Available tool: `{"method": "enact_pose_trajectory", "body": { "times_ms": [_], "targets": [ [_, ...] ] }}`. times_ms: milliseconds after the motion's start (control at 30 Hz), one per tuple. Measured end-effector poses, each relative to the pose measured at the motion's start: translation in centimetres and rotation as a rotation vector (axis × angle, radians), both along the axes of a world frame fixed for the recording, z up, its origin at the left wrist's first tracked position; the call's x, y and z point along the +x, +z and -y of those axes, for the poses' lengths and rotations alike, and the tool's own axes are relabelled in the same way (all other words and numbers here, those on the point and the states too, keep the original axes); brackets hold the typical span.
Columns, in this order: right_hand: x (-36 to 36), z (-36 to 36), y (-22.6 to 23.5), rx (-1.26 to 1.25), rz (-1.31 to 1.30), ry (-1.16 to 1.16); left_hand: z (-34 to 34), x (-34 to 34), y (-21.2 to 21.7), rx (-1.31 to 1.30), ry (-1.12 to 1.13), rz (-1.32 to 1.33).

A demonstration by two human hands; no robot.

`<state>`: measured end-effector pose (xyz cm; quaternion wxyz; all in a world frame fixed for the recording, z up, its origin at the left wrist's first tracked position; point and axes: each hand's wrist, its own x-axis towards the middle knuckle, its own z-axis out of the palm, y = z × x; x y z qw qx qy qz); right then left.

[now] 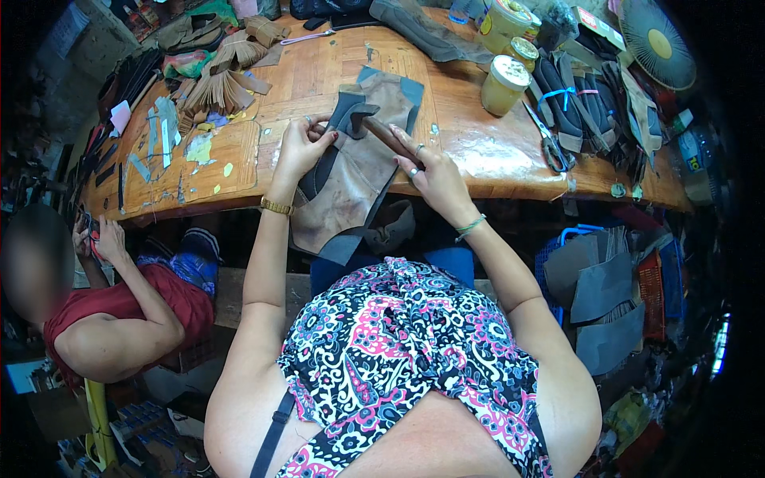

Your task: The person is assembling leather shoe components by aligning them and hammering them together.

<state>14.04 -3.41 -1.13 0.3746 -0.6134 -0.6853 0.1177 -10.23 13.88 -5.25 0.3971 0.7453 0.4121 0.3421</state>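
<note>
A worn wooden workbench curves across the view, strewn with leather scraps; a grey-brown leather piece lies over its near edge and hangs toward the lap. The left hand presses flat on the piece's dark upper edge, fingers spread, gripping nothing; the right hand is clenched around a hammer, its wooden handle slanting up-left, its metal head just beside the left fingertips, over the soft, matte leather.
</note>
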Motion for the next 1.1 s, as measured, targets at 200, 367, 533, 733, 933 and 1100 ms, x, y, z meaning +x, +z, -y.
{"method": "enact_pose_trajectory", "body": {
  "times_ms": [200, 367, 533, 733, 933, 1100],
  "targets": [
    [-0.1, 0.2, 2.0, 0.306, -0.236, 0.039, 0.2, 0.9, -0.9, 0.074, 0.029, 0.191],
    [0.4, 0.7, 1.1, -0.094, 0.085, 0.038, -0.6, 1.6, -1.1, 0.100, 0.031, 0.235],
    [-0.6, 1.2, 2.7, 0.207, -0.216, 0.054, -2.0, 2.5, -1.3, 0.130, 0.062, 0.236],
    [-0.1, 0.0, 0.6, 0.057, 0.094, 0.091, -3.2, 2.6, -1.3, 0.127, 0.072, 0.340],
    [-1.2, 0.8, 1.9, 0.333, -0.237, 0.102, -3.2, 3.1, -1.0, 0.131, 0.096, 0.242],
    [0.2, -0.6, 1.7, 0.049, 0.056, 0.068, -5.4, 3.6, -1.8, 0.152, 0.118, 0.321]
  ]
}}
